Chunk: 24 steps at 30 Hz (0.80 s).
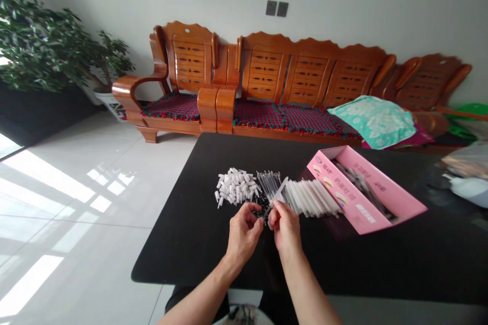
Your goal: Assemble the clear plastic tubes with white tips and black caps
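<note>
My right hand (285, 224) is closed in a pinch around a slim whitish tube (281, 189), which slants up and away from the fingers. Close beside it, my left hand (244, 231) has thumb and forefinger pinched near the tube's lower end; what sits between those fingertips is too small to make out. Under and behind the fingers lies a pile of small black parts (263, 202), partly hidden. Beyond my left hand is a heap of short white caps (236, 187). Thin grey rods (268, 183) lie side by side, and a row of white tubes (313, 198) rests to their right.
A pink box (348, 198) holding dark grey pieces (364, 188) stands on the black table (183, 244) at right. A white item and a plastic bag (467, 160) are at the far right. Behind are a wooden sofa (267, 73) and a potted plant (49, 51).
</note>
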### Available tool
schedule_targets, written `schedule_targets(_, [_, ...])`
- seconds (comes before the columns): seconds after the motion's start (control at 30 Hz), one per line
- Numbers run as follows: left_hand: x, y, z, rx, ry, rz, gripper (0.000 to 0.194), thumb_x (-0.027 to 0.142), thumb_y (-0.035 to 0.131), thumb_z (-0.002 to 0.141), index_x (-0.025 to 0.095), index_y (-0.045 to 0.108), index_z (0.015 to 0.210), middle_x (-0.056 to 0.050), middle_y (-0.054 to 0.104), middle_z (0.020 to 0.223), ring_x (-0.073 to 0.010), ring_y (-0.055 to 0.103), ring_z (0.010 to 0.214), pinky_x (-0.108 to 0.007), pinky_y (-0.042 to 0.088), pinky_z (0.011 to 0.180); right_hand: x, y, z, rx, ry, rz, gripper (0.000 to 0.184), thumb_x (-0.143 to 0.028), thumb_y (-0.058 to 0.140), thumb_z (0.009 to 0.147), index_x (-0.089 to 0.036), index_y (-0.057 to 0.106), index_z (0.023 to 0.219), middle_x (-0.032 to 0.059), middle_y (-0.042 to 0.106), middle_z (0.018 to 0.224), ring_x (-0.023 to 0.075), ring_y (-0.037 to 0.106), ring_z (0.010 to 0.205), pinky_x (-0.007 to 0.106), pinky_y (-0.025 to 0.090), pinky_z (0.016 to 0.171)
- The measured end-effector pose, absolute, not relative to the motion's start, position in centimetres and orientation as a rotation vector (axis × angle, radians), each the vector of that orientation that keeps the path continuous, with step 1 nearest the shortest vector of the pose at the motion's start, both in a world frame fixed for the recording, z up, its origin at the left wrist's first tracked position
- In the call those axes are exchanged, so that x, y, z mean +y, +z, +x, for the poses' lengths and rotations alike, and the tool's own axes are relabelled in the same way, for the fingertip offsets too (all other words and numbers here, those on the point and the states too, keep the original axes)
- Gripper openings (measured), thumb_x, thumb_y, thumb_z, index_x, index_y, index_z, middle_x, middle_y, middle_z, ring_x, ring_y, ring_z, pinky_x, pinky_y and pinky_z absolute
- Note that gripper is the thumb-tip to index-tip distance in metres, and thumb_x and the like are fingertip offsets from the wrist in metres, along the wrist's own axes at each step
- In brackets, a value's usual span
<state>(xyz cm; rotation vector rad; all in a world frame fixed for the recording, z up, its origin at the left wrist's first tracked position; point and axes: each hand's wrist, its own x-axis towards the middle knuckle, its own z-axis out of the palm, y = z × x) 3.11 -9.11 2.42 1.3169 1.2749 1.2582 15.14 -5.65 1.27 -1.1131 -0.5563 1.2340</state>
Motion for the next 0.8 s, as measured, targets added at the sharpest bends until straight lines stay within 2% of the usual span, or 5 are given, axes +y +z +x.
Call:
schedule_targets(0.2, [-8.8, 2.1, 3.2, 1.261, 1.327, 1.253, 0.025, 0.037, 0.060, 0.089, 0.018, 0.065, 0.104, 0.005, 0.052, 0.057, -0.0119, 0.046, 0.053, -0.021, 0.035, 0.053, -6.3, 1.7, 14.5, -0.590, 1.293, -1.117, 0.032, -0.042, 0.076, 0.071, -0.018, 0.056, 0.061, -0.0079, 0.042, 0.039, 0.0066, 0.034, 0.034, 0.020, 0.024, 0.034])
schedule_targets(0.4, [-8.0, 1.8, 3.3, 1.340, 1.539, 1.101, 0.038, 0.049, 0.050, 0.095, 0.018, 0.067, 0.110, -0.003, 0.063, 0.079, -0.0155, 0.057, 0.068, -0.024, 0.043, 0.063, -8.3, 2.2, 11.7, -0.650, 1.386, -1.176, 0.031, -0.046, 0.074, 0.073, -0.017, 0.061, 0.069, -0.0085, 0.041, 0.039, 0.0057, 0.030, 0.034, 0.019, 0.019, 0.034])
schedule_targets(0.57, [-7.2, 1.4, 3.3, 1.375, 1.609, 1.002, 0.045, 0.054, 0.043, 0.097, 0.019, 0.069, 0.109, -0.006, 0.066, 0.088, -0.0149, 0.054, 0.065, -0.026, 0.044, 0.060, -9.7, 2.0, 10.2, -0.673, 1.436, -1.200, 0.034, -0.047, 0.072, 0.074, -0.018, 0.057, 0.063, -0.0087, 0.039, 0.039, 0.0047, 0.027, 0.034, 0.020, 0.017, 0.035])
schedule_targets(0.8, [-6.6, 1.2, 3.0, 1.391, 1.634, 0.993, 0.047, 0.052, 0.037, 0.100, 0.018, 0.069, 0.109, -0.005, 0.066, 0.091, -0.0129, 0.046, 0.061, -0.026, 0.040, 0.058, -10.7, 1.4, 10.1, -0.760, 1.537, -1.188, 0.032, -0.044, 0.069, 0.078, -0.018, 0.057, 0.063, -0.0083, 0.040, 0.038, 0.0053, 0.028, 0.033, 0.020, 0.018, 0.034])
